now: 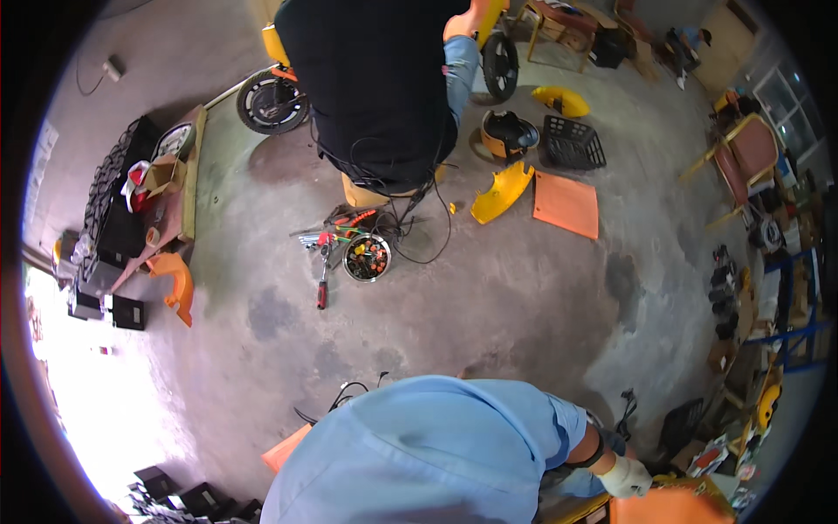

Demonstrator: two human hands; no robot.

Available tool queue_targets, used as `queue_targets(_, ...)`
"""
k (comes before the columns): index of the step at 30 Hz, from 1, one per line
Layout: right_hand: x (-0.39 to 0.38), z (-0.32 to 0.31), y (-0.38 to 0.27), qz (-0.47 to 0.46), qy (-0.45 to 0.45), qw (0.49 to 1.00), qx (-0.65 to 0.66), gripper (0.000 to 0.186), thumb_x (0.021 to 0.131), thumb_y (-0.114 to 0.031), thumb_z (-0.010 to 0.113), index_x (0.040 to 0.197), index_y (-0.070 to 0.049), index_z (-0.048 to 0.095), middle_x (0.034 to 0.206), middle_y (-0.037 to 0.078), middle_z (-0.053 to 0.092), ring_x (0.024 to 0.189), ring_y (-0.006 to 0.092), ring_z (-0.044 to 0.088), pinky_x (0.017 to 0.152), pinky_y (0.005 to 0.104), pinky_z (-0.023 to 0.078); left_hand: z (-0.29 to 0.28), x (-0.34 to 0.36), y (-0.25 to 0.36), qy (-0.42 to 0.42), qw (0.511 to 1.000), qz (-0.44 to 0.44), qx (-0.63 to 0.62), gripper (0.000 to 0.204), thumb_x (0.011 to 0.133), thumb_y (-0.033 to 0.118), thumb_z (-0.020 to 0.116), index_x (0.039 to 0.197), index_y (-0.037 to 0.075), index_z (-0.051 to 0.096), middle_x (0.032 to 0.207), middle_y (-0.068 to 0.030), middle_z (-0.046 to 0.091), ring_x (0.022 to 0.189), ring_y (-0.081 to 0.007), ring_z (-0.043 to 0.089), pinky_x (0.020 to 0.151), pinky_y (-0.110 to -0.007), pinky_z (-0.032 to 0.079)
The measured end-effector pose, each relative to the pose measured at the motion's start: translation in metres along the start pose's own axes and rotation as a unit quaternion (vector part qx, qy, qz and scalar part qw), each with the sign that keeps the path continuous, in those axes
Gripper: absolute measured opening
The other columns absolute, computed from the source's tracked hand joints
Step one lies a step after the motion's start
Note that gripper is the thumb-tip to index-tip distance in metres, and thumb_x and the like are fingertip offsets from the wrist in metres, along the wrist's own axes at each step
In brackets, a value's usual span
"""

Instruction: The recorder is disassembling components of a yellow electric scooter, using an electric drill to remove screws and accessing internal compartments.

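Note:
Neither my left hand nor my right hand shows that I can make out. At the lower edge a person in a light blue shirt [419, 454] bends with their back to the view. That person's white-gloved hand [627, 478] lies at an orange panel [668, 508]; the fingers are partly hidden. Toward the top sits another person in a black top [375, 96], also seen from behind, one hand [467, 22] at a yellow motorbike part. Between the two, a metal bowl [367, 258] of small parts stands on the floor beside a red-handled ratchet [323, 284] and other hand tools.
Black cables [410, 218] trail by the bowl. A yellow curved panel [504, 194], an orange flat panel [566, 205], an orange helmet [508, 135] and a black basket [573, 142] lie upper right. Shelves [790, 306] line the right; an orange fender [177, 284] lies left.

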State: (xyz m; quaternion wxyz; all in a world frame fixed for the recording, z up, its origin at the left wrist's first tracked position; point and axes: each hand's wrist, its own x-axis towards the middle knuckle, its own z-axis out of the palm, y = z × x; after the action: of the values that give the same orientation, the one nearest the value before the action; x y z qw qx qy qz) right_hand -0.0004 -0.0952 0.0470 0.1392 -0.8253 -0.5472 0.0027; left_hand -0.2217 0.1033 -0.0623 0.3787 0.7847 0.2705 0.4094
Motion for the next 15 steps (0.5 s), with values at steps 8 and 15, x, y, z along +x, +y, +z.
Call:
queue_targets(8, -0.052, -0.021, 0.132, 0.133, 0.053, 0.989, 0.036, 0.052, 0.082, -0.039, 0.078, 0.105, 0.006, 0.065, 0.089, 0.031, 0.066, 0.088, 0.0489, 0.062, 0.077, 0.0524, 0.051, 0.01, 0.002, 0.046, -0.094, 0.995, 0.019, 0.022, 0.016, 0.084, 0.017, 0.06, 0.092, 0.011, 0.072, 0.091, -0.0169, 0.074, 0.087, -0.0395, 0.071, 0.075, -0.049, 0.057)
queue_targets(15, -0.059, 0.028, 0.173, 0.162, 0.031, 0.986, 0.009, 0.053, 0.088, -0.037, 0.071, 0.108, 0.011, 0.063, 0.101, 0.037, 0.066, 0.099, 0.0547, 0.062, 0.085, 0.0524, 0.051, 0.065, 0.049, 0.064, -0.254, 0.965, 0.05, -0.029, 0.026, 0.087, 0.013, 0.058, 0.108, 0.008, 0.072, 0.104, -0.019, 0.074, 0.104, -0.0404, 0.07, 0.089, -0.049, 0.055)
